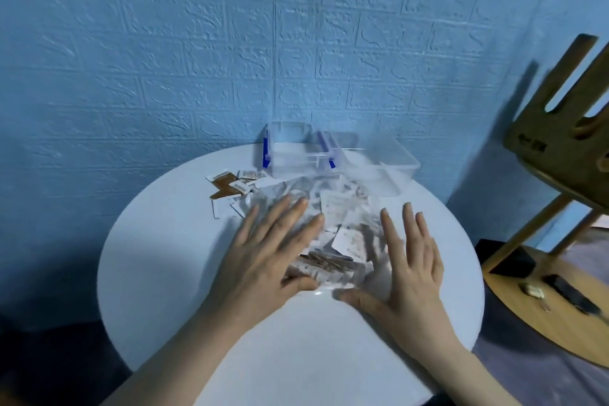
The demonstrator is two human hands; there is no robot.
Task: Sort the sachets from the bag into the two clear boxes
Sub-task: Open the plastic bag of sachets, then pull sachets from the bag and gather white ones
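Round white bench (171, 273), seen from the head view. The clear bag (333, 231) of sachets lies flat at the bench's middle, directly ahead of the person, its long axis running from the near edge toward the far edge. Left hand (263, 254) lies palm-down on the bag's left part, fingers spread and flat, thumb at the bag's near end; nothing pinched. Right hand (408, 267) is open the same way at the bag's right side, fingers extended toward the far edge, thumb touching the bag's near end; whether the palm presses on the film or hovers just above cannot be told because of blur. Both grips are thus apart and hold nothing; they only bear on or flank the bag. Loose sachets (230, 189), white and brown, lie spilled beside the bag's far-left corner, toward the bench's left-far edge. The two clear boxes (329, 155) stand side by side at the far edge, just beyond the bag's far end; the left one shows blue clasps, and both look empty as far as can be seen. Judgement: sorting is barely begun. The spilled sachets lie nearer the left hand; the boxes lie beyond both hands, so any transfer calls for a forward reach over the bag.
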